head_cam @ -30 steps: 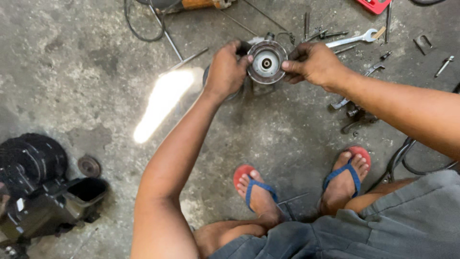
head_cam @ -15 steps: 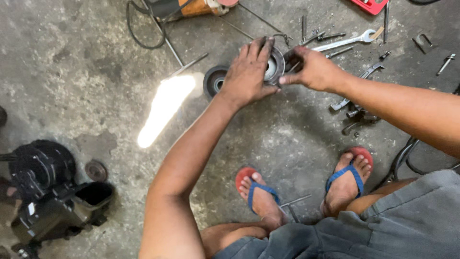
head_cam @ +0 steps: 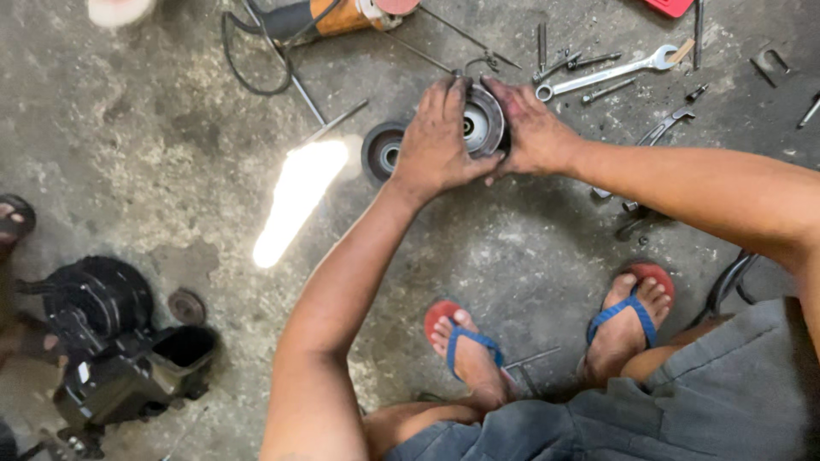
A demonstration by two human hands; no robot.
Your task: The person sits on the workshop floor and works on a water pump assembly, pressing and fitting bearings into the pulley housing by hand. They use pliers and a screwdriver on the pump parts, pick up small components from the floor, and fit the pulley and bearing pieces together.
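Note:
A round silver metal disc part [head_cam: 480,126], like a pulley hub, is gripped between both hands just above the concrete floor. My left hand [head_cam: 437,141] covers its left side with fingers wrapped over the top rim. My right hand [head_cam: 534,128] clasps its right side. A black ring-shaped pulley [head_cam: 382,152] lies on the floor just left of my left hand. My feet in red and blue sandals [head_cam: 465,341] rest below.
An orange angle grinder [head_cam: 329,19] with a black cable lies at the top. A silver spanner [head_cam: 611,72], bolts and small tools lie at upper right. A black blower housing [head_cam: 120,341] and a small disc [head_cam: 185,306] sit at lower left. Another person's foot [head_cam: 15,218] shows at the left edge.
Both hands have closed more tightly over the silver disc, with the left hand moving over its face. The black ring pulley now lies exposed on the floor to the left.

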